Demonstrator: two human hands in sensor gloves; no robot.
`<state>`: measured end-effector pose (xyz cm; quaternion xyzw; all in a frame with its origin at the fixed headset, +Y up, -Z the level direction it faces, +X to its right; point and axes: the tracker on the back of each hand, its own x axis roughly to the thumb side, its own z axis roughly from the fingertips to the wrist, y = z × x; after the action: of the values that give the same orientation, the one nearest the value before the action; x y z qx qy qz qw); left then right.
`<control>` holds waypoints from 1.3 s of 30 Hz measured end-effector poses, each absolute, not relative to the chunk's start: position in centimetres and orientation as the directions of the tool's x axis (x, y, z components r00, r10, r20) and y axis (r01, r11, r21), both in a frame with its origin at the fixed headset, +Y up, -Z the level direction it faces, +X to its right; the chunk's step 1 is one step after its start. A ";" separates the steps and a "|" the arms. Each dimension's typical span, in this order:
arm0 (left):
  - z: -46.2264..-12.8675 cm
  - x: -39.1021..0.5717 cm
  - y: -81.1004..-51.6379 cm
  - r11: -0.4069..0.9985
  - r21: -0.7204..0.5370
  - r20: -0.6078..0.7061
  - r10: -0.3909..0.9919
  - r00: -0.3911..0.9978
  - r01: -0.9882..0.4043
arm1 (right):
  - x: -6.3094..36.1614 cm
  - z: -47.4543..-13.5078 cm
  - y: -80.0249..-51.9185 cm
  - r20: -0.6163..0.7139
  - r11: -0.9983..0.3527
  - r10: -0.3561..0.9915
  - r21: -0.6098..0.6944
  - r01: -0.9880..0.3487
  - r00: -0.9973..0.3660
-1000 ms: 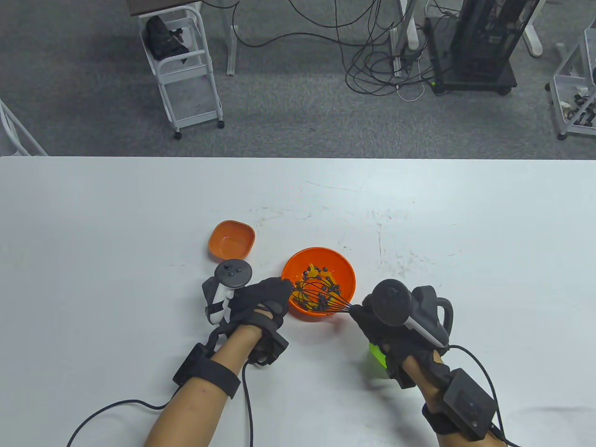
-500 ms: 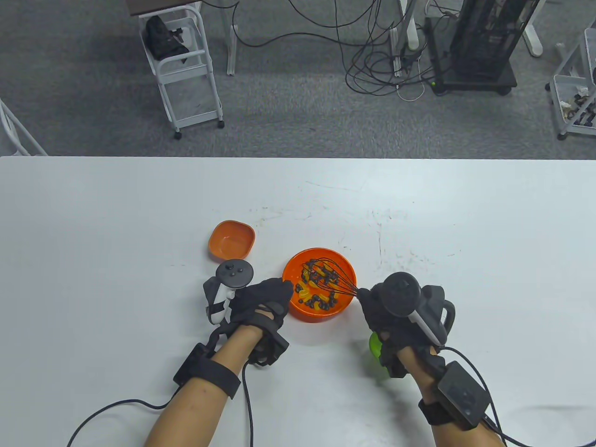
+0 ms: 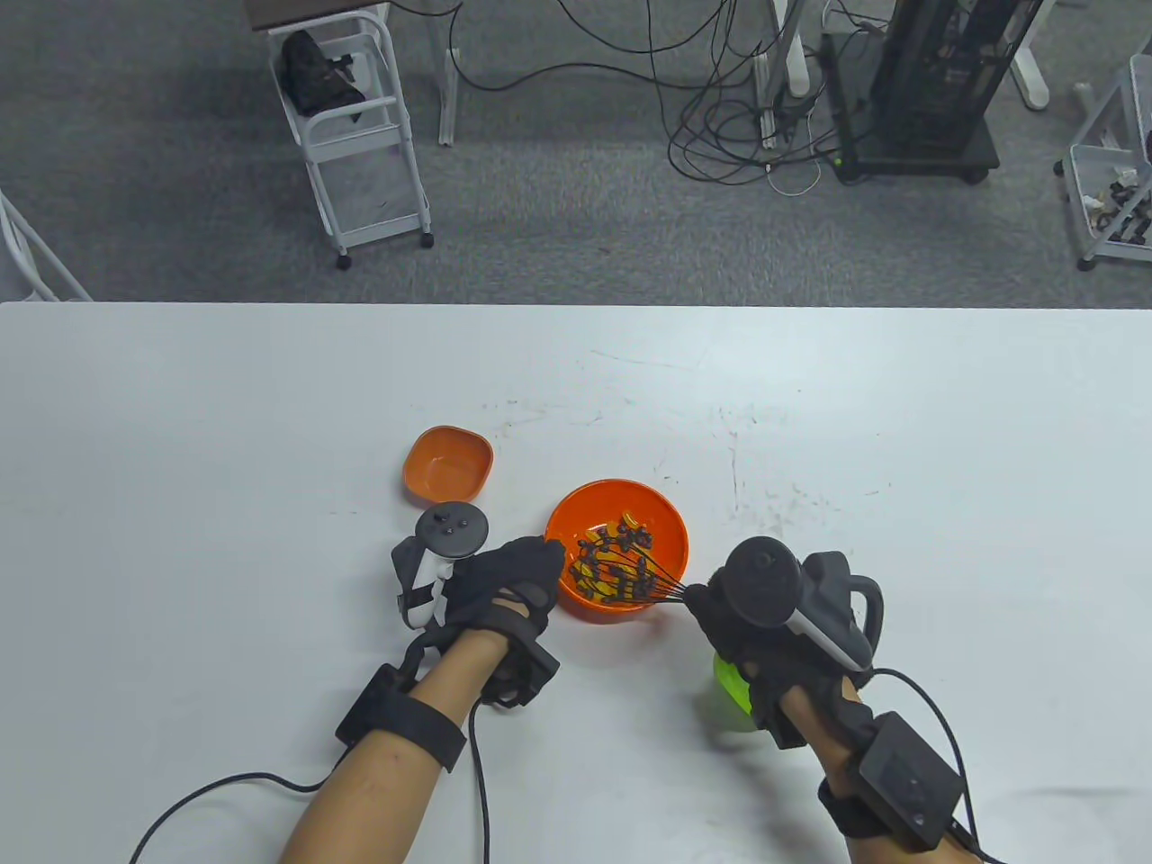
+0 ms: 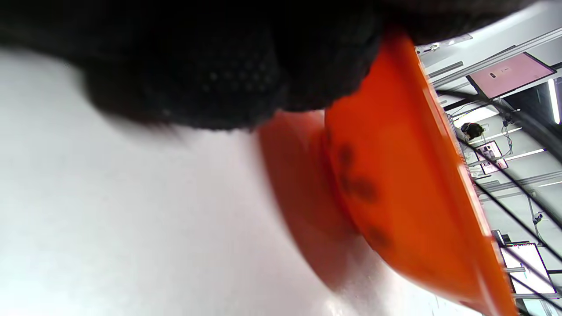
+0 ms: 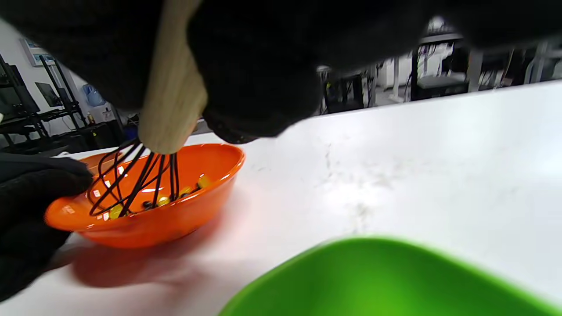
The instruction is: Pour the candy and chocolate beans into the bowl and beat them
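Presently, the orange bowl [image 3: 670,522] stands on the white table [image 3: 900,450], holding yellow candy [image 3: 630,520] and dark chocolate beans [image 3: 603,571]; left hand [image 3: 504,580] grips its near-left rim; right hand [image 3: 751,621] is clenched round the wooden handle of the whisk [image 3: 630,571], wires inside the bowl; a small orange dish [image 3: 447,462] lies behind-left, a green dish [image 3: 731,684] beneath the right wrist

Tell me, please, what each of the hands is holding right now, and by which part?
The right hand grips the whisk by its wooden handle; the left hand holds the round orange bowl by its near-left rim.
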<state>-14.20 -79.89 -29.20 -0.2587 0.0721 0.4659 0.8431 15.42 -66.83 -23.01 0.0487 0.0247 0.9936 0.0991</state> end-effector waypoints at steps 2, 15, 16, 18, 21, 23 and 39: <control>-29.2 -14.2 -79.9 0.427 -0.374 -0.361 0.751 0.553 -0.823 | 15.8 -23.0 -66.5 0.072 -0.984 0.177 0.024 -0.175 -0.982; -29.3 -14.2 -80.0 0.442 -0.369 -0.360 0.743 0.564 -0.818 | 14.8 -24.1 -69.5 0.019 -0.969 0.242 -0.048 -0.243 -0.970; -29.3 -14.2 -80.0 0.441 -0.369 -0.360 0.744 0.563 -0.818 | 14.7 -24.0 -69.7 0.018 -0.960 0.280 -0.025 -0.280 -0.960; -29.2 -14.2 -80.0 0.442 -0.368 -0.361 0.743 0.564 -0.818 | 14.4 -24.0 -69.9 0.034 -0.944 0.330 0.024 -0.329 -0.944; -29.2 -14.2 -80.0 0.435 -0.366 -0.367 0.745 0.557 -0.823 | 14.4 -23.7 -69.3 0.065 -0.950 0.308 0.076 -0.303 -0.949; -29.2 -14.2 -80.0 0.432 -0.365 -0.369 0.746 0.555 -0.824 | 14.7 -23.6 -68.8 0.082 -0.941 0.322 0.135 -0.310 -0.943; -29.1 -14.1 -79.8 0.456 -0.358 -0.362 0.737 0.571 -0.815 | 15.9 -24.4 -69.3 -0.020 -0.967 0.254 -0.022 -0.254 -0.967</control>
<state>-14.09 -79.82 -29.10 -0.2522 0.0776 0.4565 0.8497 15.87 -69.25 -24.40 -0.0113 -0.0097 0.9917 0.1280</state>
